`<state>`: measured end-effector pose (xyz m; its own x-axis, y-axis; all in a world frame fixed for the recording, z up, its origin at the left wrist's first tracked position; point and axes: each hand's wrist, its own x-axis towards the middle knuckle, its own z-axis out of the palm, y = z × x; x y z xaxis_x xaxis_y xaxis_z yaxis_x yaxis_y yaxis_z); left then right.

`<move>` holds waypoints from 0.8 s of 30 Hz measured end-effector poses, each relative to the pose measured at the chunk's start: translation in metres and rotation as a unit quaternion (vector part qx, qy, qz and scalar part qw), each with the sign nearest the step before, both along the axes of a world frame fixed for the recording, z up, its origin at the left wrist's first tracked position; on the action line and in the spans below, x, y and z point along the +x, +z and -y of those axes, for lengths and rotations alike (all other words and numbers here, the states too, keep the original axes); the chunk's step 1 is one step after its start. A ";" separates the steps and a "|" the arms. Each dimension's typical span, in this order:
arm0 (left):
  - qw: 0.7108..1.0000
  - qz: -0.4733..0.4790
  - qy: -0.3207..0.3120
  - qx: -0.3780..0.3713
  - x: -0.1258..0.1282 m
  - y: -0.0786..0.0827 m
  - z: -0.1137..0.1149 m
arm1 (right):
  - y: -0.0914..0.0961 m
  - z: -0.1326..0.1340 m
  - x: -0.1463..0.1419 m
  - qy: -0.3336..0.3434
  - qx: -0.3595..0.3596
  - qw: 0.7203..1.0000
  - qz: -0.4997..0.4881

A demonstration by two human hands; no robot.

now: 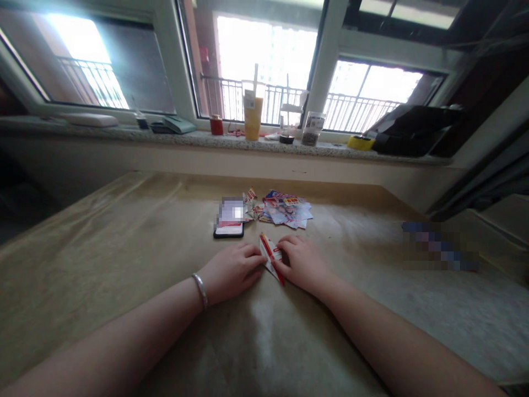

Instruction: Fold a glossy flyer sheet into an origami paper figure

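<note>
A folded piece of printed paper (270, 255), white with red and yellow bands, lies on the table between my hands. My left hand (233, 270), with a silver bracelet at its wrist, has its fingers together on the paper's left edge. My right hand (303, 264) pinches the right side between thumb and fingers, covering part of it. Just beyond are a small cluster of folded paper pieces (253, 208) and a fanned pile of colourful printed sheets (289, 210). A phone (229, 229) with a lit, partly blurred screen lies left of them.
The table (165, 220) has a tan, wrinkled cover. A blurred dark strip (438, 245) lies at the right. On the stone windowsill (198, 138) behind stand a drink cup (253, 118), a red jar (216, 125), yellow tape (360, 143) and a black bag-like object (409, 132).
</note>
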<state>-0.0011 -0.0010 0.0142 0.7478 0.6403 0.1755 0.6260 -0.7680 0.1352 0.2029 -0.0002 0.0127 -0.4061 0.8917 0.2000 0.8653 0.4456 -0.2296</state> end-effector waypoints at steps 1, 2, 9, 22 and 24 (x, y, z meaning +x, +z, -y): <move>1.000 -0.003 -0.006 -0.003 0.000 -0.001 -0.001 | -0.002 -0.001 0.000 -0.001 -0.003 1.000 -0.013; 1.000 -0.003 -0.012 -0.006 -0.001 -0.002 -0.001 | -0.005 -0.002 0.000 -0.002 -0.007 1.000 -0.028; 0.997 0.042 -0.046 -0.048 -0.003 -0.005 -0.005 | -0.023 -0.015 0.001 -0.015 -0.033 0.985 -0.169; 0.996 0.057 -0.045 -0.051 -0.003 -0.009 -0.004 | -0.020 -0.016 -0.001 -0.008 -0.100 0.944 -0.313; 0.997 0.038 -0.047 -0.042 -0.003 -0.009 -0.005 | -0.015 -0.016 0.002 -0.011 -0.047 0.958 -0.283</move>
